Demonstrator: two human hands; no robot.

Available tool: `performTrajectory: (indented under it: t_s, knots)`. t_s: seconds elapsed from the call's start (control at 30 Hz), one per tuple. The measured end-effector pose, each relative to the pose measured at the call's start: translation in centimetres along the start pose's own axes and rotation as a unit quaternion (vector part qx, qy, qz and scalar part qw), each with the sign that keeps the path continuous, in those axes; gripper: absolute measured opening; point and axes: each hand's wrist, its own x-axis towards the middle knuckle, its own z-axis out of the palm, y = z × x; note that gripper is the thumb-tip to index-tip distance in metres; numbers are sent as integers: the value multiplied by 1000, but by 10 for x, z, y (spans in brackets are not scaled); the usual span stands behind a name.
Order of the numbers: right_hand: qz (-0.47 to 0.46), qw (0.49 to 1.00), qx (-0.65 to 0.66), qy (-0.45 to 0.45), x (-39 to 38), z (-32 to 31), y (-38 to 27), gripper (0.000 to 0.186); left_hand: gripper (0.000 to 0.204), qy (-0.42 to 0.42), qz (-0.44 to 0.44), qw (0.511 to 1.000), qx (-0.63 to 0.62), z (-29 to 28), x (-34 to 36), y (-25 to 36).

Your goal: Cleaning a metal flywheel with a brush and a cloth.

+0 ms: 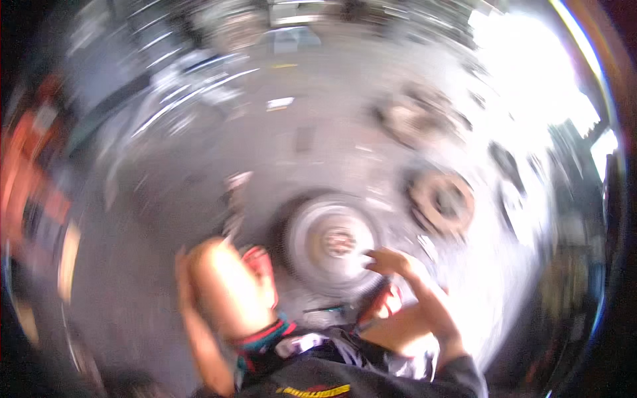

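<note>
A round grey metal part (306, 232) with a raised, reddish-brown centre lies on the floor in front of me, between my feet. My right hand (388, 261) reaches over its right edge from above my right leg. Blur hides whether the fingers touch the metal or hold anything. My left hand (182, 265) rests by the outer side of my bent left knee, its fingers mostly hidden. Close to my body, below the round part, lies a thin dark tool-like object (325, 310), too smeared to name.
A brown ring-shaped part (458, 205) lies to the right, with more round, rusty parts (411, 119) beyond it. A small white scrap (280, 103) lies on the grey floor (199, 159). Something orange (36, 172) stands at far left. Bright light floods the upper right.
</note>
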Motion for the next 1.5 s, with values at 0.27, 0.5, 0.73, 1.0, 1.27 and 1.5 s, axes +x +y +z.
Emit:
performTrajectory:
  t_s: [0.27, 0.5, 0.73, 1.0, 1.27, 1.5]
  knots:
    - [86, 990, 70, 88, -61, -26, 10, 40, 72, -328, -37, 944, 14, 154, 18, 89]
    - [78, 989, 79, 94, -91, -54, -22, 35, 83, -257, -138, 955, -44, 63, 13, 82]
    - [59, 991, 78, 91, -36, -23, 18, 36, 56, -382, -55, 904, -185, -95, 92, 73]
    - [514, 836, 185, 56, 0, 85, 151, 28, 47, -385, 87, 892, 219, 115, 65, 157]
    - [715, 600, 241, 265, -32, 268, 151, 81, 56, -558, 130, 609, 549, 224, 54, 91]
    - [742, 625, 106, 219, -21, 310, 160, 38, 58, -607, 72, 570, 549, 233, 81, 79]
